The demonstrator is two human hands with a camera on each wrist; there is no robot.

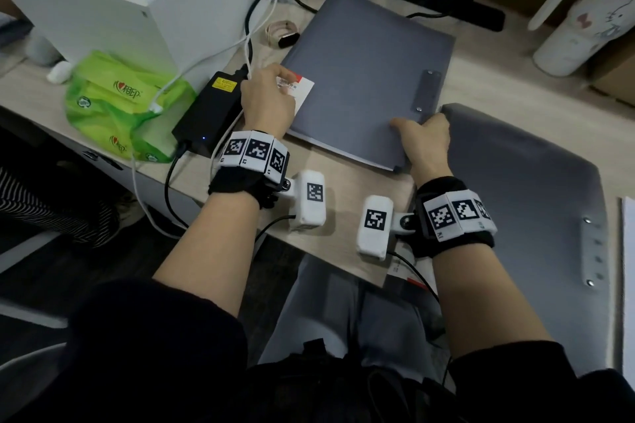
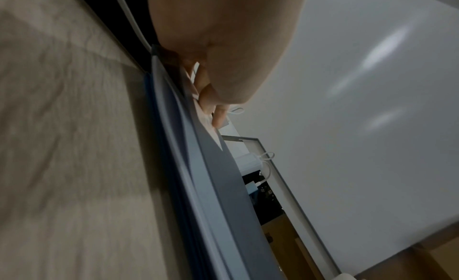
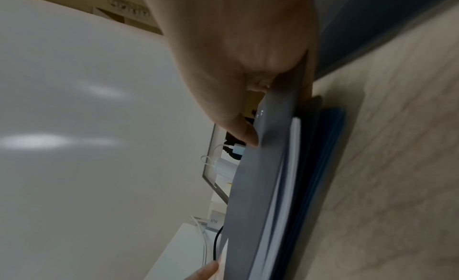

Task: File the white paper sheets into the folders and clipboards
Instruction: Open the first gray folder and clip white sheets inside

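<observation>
A pale wood desk (image 1: 343, 203) fills the head view, with a white box at 11 o'clock, a green packet (image 1: 120, 103) at 9 and a black adapter (image 1: 209, 106) beside it. A grey folder (image 1: 364, 79) lies closed at the centre, its long axis running from 5 to 11 o'clock. The left hand (image 1: 266, 103) holds its 9 o'clock edge over a red-and-white label (image 1: 299, 87), fingers curled. The right hand (image 1: 424, 141) grips the 5 o'clock corner, thumb on top. A second grey folder (image 1: 529, 203) lies at 3 o'clock, and a white sheet (image 1: 628, 285) shows at the far right edge, nearer the right hand.

The left wrist view shows fingers (image 2: 218, 115) pinching the cover's edge, paper edges layered beneath.

The right wrist view shows the thumb (image 3: 246, 133) pressed on the cover, the other fingers under it, white sheets (image 3: 290, 156) inside. Both grips look set to move or square the folder as one piece.
</observation>
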